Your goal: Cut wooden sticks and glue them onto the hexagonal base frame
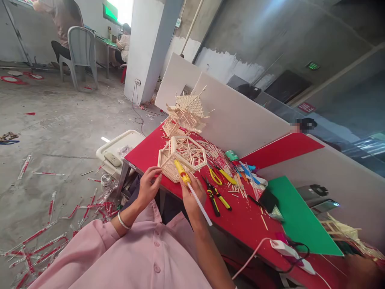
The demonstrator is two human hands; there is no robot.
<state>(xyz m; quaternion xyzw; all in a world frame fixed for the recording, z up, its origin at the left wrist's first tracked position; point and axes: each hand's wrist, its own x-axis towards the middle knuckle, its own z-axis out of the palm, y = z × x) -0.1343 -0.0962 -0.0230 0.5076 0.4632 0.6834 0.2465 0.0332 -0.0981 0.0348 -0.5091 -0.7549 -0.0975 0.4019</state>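
My right hand (194, 196) is wrapped round a yellow hot glue gun (182, 171), with a long white glue stick (201, 205) coming out of its rear. The gun's tip points at a model built from thin wooden sticks (190, 150), which has a hexagonal frame and slatted panels. At the model's near left corner, my left hand (149, 185) has its thumb and fingertips closed on the edge. Right of the model lie yellow-handled scissors (215, 176) and black-and-yellow pliers (215, 196).
Behind stands a roofed stick model (191, 106) on the red table (147, 146). Loose sticks (215, 154), a green board (303, 216) and a white power strip (288, 251) lie rightward. A cream tray (105, 152) stands left; wrappers (39, 249) litter the floor. Two people sit farther off.
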